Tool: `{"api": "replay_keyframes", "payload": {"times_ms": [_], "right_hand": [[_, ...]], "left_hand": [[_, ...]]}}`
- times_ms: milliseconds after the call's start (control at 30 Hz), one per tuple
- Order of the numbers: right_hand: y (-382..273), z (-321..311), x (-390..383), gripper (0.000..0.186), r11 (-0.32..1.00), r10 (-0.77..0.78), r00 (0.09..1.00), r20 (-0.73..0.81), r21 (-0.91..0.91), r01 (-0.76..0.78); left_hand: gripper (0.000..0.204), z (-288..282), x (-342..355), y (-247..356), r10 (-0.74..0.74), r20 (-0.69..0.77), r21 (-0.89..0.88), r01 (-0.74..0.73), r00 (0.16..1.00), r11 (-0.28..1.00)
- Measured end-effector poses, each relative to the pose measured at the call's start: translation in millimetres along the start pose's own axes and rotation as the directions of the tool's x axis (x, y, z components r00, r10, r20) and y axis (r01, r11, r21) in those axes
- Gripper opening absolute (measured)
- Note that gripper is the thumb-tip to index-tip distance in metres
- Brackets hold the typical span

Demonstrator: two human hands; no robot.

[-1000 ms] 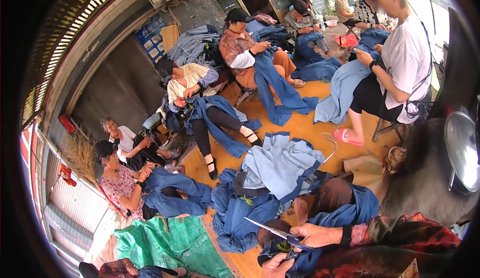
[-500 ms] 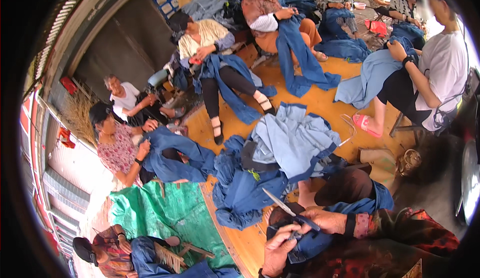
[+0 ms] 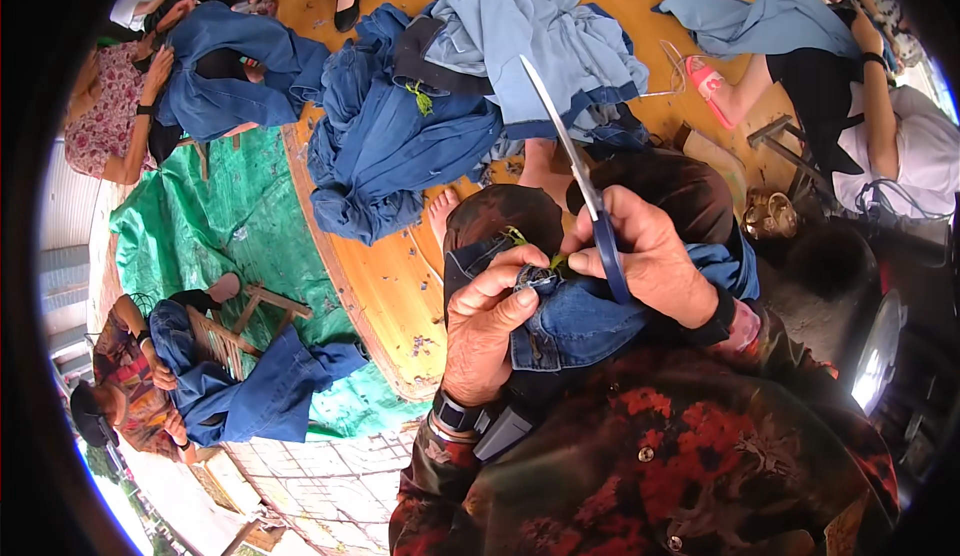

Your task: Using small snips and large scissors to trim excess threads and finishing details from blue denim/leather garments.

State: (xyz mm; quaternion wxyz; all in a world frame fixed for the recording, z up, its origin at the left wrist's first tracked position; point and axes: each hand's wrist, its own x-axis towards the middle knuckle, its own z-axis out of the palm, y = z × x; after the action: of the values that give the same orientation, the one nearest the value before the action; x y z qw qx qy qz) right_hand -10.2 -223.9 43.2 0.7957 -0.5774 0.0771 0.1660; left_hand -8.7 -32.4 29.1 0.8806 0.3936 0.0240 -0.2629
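Observation:
Blue denim trousers [image 3: 585, 331] lie bunched across my lap. My left hand [image 3: 485, 326] is closed, its thumb and fingers pinching a gathered, darker part of the denim. Facing it, my right hand [image 3: 655, 261] is closed round the dark blue handles of a pair of scissors [image 3: 562, 121]. The long blades point up and away, looking nearly shut. Green strands [image 3: 558, 262] stick out of the pinched denim by my right fingertips. Whether those fingertips also grip the strands I cannot make out.
Beyond my knees, dark and light blue denim [image 3: 400, 141] is heaped on an orange-brown board [image 3: 385, 286]. A green sheet [image 3: 240, 206] spreads at the left. Seated people handle denim at left and right. A wooden stool [image 3: 262, 311] stands on the sheet.
My view has tilted down, so my lap and hands show higher in the picture. My hands have drawn close together at the denim, and green strands now show between them.

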Motion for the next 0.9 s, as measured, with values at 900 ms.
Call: {"api": "replay_keyframes", "payload": {"times_ms": [900], "right_hand": [[-9.6, 3.2, 6.2, 0.024, 0.853, -0.224, 0.974, -0.034, -0.491, 0.178]], "left_hand": [[0.012, -2.1, 7.5, -6.5, 0.041, 0.021, 0.217, -0.045, 0.999, 0.975]]}}
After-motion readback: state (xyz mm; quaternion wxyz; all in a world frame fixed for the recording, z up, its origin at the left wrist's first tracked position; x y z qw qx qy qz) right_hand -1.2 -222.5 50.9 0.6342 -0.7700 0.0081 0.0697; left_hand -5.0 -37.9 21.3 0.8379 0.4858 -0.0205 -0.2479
